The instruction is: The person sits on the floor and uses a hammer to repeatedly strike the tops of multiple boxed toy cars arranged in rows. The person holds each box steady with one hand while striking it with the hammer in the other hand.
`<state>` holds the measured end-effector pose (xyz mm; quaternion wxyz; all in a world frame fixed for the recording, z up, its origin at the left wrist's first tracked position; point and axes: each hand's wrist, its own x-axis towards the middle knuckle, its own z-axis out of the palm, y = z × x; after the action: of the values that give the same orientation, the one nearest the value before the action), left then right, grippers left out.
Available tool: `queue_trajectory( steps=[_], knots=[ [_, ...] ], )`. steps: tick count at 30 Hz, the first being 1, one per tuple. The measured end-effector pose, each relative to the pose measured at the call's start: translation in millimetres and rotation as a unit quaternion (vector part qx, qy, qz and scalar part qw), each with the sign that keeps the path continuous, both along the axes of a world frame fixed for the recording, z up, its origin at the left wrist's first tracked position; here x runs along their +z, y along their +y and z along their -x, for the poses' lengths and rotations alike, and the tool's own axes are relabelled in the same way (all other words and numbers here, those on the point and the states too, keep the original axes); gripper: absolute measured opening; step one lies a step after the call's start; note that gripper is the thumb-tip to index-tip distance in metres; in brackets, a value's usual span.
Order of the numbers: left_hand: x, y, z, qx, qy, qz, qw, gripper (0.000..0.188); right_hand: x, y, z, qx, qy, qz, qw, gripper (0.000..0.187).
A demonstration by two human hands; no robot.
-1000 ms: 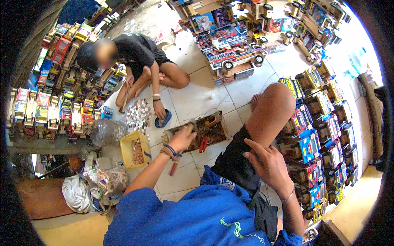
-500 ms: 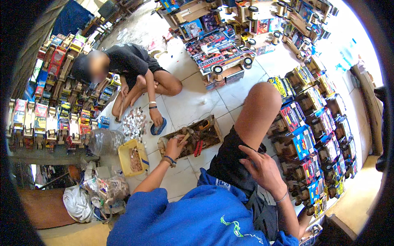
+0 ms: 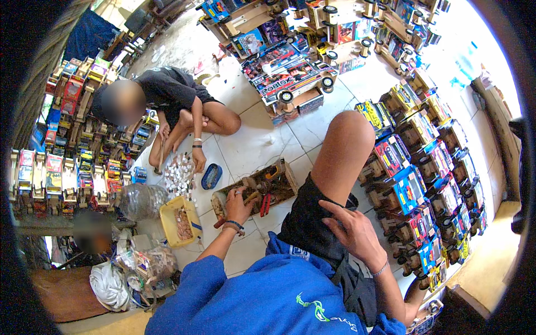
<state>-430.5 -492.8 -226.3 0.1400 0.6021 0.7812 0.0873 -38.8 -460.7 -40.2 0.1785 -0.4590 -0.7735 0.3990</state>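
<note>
I sit on a tiled floor in a blue shirt and black shorts. My left hand (image 3: 239, 205) reaches into a low wooden toolbox (image 3: 286, 172) in front of me, its fingers curled round a wooden-handled tool (image 3: 219, 223) at the box's near end. Red-handled pliers (image 3: 266, 204) lie in the box just right of that hand. My right hand (image 3: 353, 233) rests flat on my right thigh with the fingers spread and nothing in it. My raised right knee (image 3: 346, 134) stands beside the box.
Another person (image 3: 167, 95) in a black shirt sits across from me over a heap of small white pieces (image 3: 180, 176). A yellow tub (image 3: 167, 219) and plastic bags (image 3: 142, 265) lie at left. Rows of wooden toy trucks (image 3: 416, 184) line the right, the left and the top.
My left hand has slid a little down toward the near end of the toolbox. My right hand has stayed on my thigh. The view has shifted slightly.
</note>
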Motion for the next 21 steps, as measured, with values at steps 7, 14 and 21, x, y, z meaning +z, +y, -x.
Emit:
queue_trajectory(
  steps=[7,14,21],
  knots=[
    [-8,41,-29,-0.197,0.01,-0.036,0.98,0.066,-5,-1,-2,-0.008,0.02,-0.01,1.0,0.044],
    [-105,95,-61,-0.095,0.043,0.165,0.981,0.057,-10,-6,-3,-0.018,0.037,-0.02,0.999,0.043],
    [-57,101,-30,-0.174,0.043,0.203,0.963,0.074,-9,-9,-14,-0.063,0.1,-0.042,0.992,0.036]
  ],
)
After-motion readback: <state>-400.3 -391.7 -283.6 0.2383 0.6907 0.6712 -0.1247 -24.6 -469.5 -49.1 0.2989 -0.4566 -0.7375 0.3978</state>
